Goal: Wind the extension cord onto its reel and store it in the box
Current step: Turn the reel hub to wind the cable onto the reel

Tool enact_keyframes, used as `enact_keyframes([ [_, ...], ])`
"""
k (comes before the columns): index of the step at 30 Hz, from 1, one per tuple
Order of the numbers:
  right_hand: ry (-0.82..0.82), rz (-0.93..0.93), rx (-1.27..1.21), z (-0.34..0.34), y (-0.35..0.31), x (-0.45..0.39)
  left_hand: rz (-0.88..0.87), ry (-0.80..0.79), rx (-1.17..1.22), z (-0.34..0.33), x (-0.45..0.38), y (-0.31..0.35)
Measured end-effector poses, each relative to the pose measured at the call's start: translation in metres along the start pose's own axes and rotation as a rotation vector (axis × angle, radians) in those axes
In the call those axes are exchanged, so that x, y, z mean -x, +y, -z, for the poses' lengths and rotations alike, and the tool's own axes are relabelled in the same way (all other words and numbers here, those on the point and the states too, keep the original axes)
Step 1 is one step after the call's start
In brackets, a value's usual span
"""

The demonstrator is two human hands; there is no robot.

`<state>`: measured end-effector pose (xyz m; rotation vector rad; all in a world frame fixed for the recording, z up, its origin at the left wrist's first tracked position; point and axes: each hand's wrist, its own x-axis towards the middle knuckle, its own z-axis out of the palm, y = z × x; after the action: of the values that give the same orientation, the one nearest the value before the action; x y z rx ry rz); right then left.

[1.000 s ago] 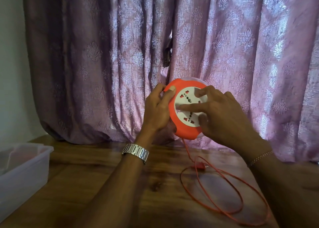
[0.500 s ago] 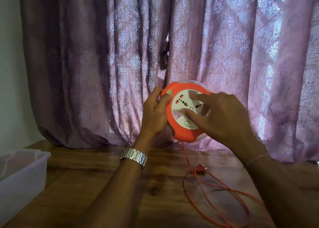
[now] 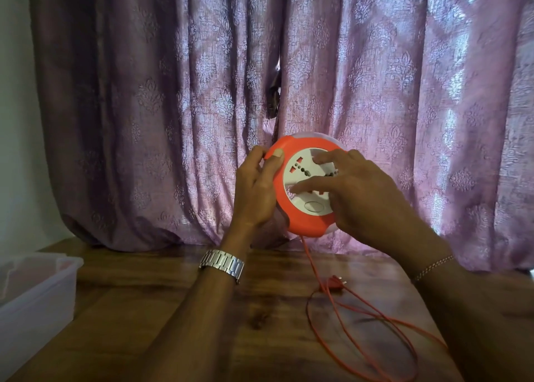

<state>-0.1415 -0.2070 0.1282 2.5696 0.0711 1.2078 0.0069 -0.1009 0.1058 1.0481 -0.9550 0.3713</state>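
I hold a round orange reel (image 3: 300, 222) with a white socket face upright above the wooden table (image 3: 202, 324). My left hand (image 3: 255, 191) grips its left rim, thumb on the orange edge. My right hand (image 3: 355, 191) lies over the white face, fingers spread and pressing on it. A thin orange cord (image 3: 361, 332) hangs from the reel's underside and lies in loose loops on the table at the right. Its orange plug (image 3: 336, 283) rests on the table below the reel. A translucent plastic box (image 3: 37, 292) stands at the left edge, partly out of frame.
A purple patterned curtain (image 3: 289, 92) hangs close behind the reel and reaches the table's back edge. A pale wall (image 3: 17, 121) shows at the far left. The bare wood between the box and the cord loops lies under my forearms.
My right hand's fingers have shifted round the white face, turning it. The cord loops on the table have drawn in and the plug has slid a little. The left hand keeps its hold.
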Motion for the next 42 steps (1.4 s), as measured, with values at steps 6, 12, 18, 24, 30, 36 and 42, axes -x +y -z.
enact_keyframes([
  [6,0.120,-0.084,0.021,0.001,-0.005,0.004,-0.025,-0.009,-0.006,-0.002,0.001,0.000],
  [12,0.242,-0.272,0.020,-0.010,-0.005,0.002,-0.029,-0.008,-0.049,-0.004,0.001,0.000],
  [18,0.281,-0.320,0.025,-0.012,-0.004,0.000,-0.012,-0.013,-0.040,-0.003,0.000,-0.001],
  [24,0.232,-0.168,-0.045,-0.006,0.003,0.001,-0.015,-0.009,0.005,-0.002,0.000,-0.002],
  [30,0.019,0.040,-0.155,0.002,0.005,0.001,0.015,-0.012,0.010,0.000,-0.001,-0.002],
  [36,-0.036,0.032,0.014,0.005,0.001,0.000,0.007,-0.024,0.023,0.001,-0.001,-0.002],
  [42,0.031,0.010,0.117,0.006,0.002,0.003,-0.037,-0.031,-0.058,-0.002,0.000,-0.007],
])
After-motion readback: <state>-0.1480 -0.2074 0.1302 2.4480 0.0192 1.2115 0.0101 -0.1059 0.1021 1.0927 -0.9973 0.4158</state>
